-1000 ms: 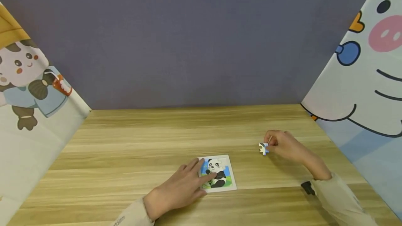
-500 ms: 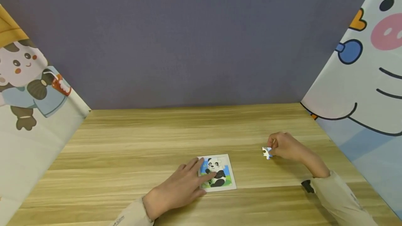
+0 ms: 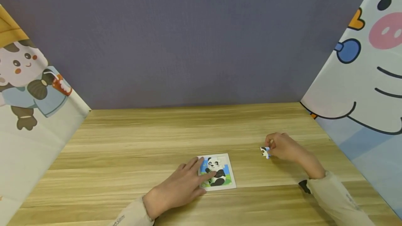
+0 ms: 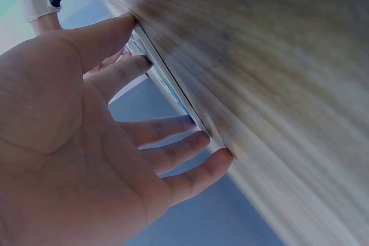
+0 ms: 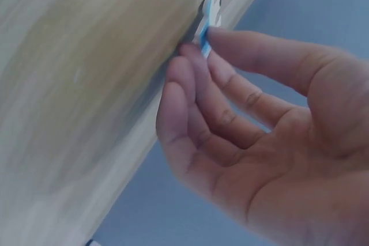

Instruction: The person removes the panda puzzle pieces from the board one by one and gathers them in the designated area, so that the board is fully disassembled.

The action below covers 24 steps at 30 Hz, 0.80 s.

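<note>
A square panda puzzle (image 3: 221, 176) with a white frame lies flat on the table, a pale patch showing at its upper right. My left hand (image 3: 179, 187) rests on its left side with fingers spread and fairly straight, covering part of the picture. In the left wrist view, the fingertips of the left hand (image 4: 118, 128) touch the puzzle's edge and the tabletop. Off to the right, my right hand (image 3: 285, 148) pinches a small puzzle piece (image 3: 265, 152), white and black with blue. The right wrist view has the puzzle piece (image 5: 207, 24) edge-on between thumb and fingers, close to the table.
Light wood-grain table (image 3: 132, 142) extends around both hands. A grey-blue panel (image 3: 188, 44) stands at the back. Cartoon-printed panels flank the left (image 3: 28, 114) and right (image 3: 370, 90) sides. Something small and black (image 3: 304, 186) sits by the right sleeve.
The right hand has shifted slightly toward the person, and the piece in its fingers has changed its tilt. The left hand and the puzzle have stayed in place.
</note>
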Each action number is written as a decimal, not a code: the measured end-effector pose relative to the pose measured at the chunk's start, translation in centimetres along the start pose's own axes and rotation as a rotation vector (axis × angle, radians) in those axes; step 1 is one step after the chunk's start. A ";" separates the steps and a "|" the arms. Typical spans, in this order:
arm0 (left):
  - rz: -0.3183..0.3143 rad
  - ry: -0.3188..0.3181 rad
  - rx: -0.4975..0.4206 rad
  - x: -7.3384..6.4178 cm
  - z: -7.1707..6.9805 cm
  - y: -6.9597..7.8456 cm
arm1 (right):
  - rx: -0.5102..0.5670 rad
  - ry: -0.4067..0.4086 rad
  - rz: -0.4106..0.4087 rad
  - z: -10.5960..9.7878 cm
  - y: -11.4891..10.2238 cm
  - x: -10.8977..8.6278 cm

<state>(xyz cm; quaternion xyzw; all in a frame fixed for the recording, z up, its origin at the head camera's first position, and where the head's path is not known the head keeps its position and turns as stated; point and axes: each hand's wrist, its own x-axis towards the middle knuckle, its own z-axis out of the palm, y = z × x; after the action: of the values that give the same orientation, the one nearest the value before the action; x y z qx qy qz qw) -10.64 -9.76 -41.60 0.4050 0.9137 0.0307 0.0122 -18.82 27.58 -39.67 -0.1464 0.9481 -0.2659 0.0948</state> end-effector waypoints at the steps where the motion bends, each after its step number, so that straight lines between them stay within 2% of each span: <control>1: 0.000 0.000 0.000 0.0 0.0 0.0 | 0.000 0.000 0.007 0.1 -0.2 0.0; 5: 0.000 0.004 0.005 -0.1 0.0 0.0 | -0.031 0.002 0.040 0.5 -0.8 -0.2; 8: 0.000 0.004 0.008 -0.1 0.1 0.0 | -0.077 0.005 0.041 0.6 -0.9 -0.2; 16: -0.001 0.006 0.028 0.0 0.2 -0.1 | -0.115 0.007 0.035 0.5 -1.3 -0.3; 24: -0.019 -0.014 0.002 0.0 -0.1 0.1 | -0.141 0.085 -0.066 1.0 -2.3 -0.5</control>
<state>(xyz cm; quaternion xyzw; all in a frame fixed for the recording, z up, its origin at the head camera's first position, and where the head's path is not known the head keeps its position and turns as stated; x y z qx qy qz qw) -10.51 -9.71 -41.47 0.3963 0.9176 0.0269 0.0183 -17.61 25.39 -39.25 -0.1725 0.9623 -0.2075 0.0352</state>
